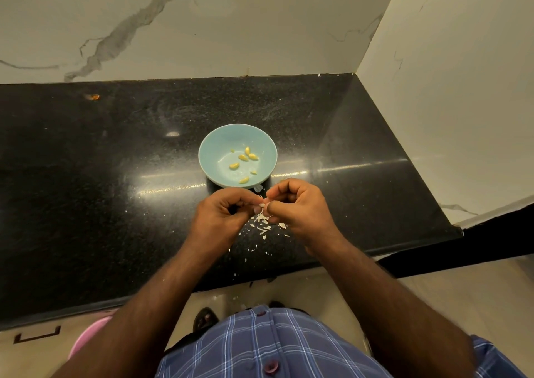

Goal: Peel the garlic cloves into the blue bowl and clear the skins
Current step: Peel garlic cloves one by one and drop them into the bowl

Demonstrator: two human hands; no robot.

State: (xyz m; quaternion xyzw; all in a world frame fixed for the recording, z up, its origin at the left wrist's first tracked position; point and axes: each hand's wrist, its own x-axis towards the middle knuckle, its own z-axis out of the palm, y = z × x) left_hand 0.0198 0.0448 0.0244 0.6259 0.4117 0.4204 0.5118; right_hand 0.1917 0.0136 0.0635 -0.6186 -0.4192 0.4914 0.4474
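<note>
Two marble-veined wall panels (173,24) meet in a corner at your right, and below them a black speckled counter (86,160) runs across the whole view, its right end cut off at an angle. At far left, below the counter's front edge, you can see part of a pink round thing (86,334) near the floor, and an orange speck (94,97) lies on the counter close to the wall. Your left hand (222,215) hovers near the front edge, fingers curled, fingertips pinching a small whitish garlic clove (261,205); too little of the clove shows for you to judge which way its long axis runs. Just beyond your hands sits the blue bowl (213,152), upright in the middle of the counter, with about six peeled yellow cloves (244,158) scattered in its bottom, pointing different ways. White skins (263,224) lie strewn on the counter beneath and between your hands, with a few flakes trailing toward the front edge. Your right hand (297,207) meets the left at the clove, its thumb and fingers curled and pinching the same piece. Wide bare counter stretches to the left of the bowl and behind it, with somewhat less to the right before the angled edge. Your blue checked shirt (274,346) fills the bottom of the view.
</note>
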